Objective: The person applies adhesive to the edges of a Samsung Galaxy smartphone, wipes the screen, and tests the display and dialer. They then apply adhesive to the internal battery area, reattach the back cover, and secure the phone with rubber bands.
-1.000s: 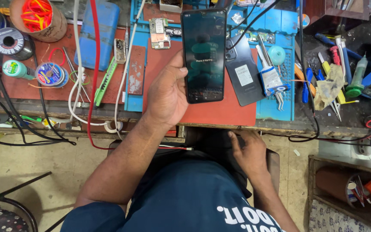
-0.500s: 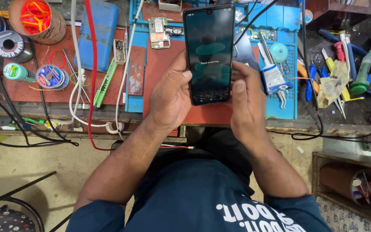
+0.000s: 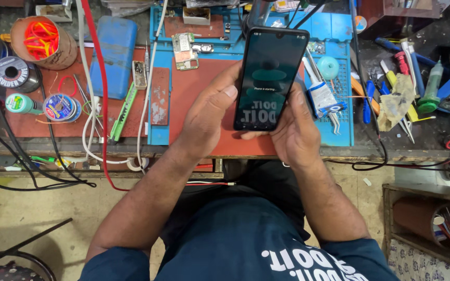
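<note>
Phone (image 3: 271,78): black smartphone, held upright above the red mat (image 3: 199,104), screen lit and showing a start-up picture
Left hand (image 3: 209,117): closed around the left edge of the phone, thumb on the side
Right hand (image 3: 292,130): wrapped around the lower right edge, supporting it
Progress: the phone looks assembled and is switching on; checking seems left
Brown cup (image 3: 45,41): holds red and yellow wires
Blue mat (image 3: 339,104): carries tweezers and a small glue tube

One head-worn view only, peering steeply down from above the person's chest, facing forward over the workbench edge (image 3: 105,148), close enough that the forearms fill the middle, with the bench top beyond that edge and bare floor nearer than it.
</note>
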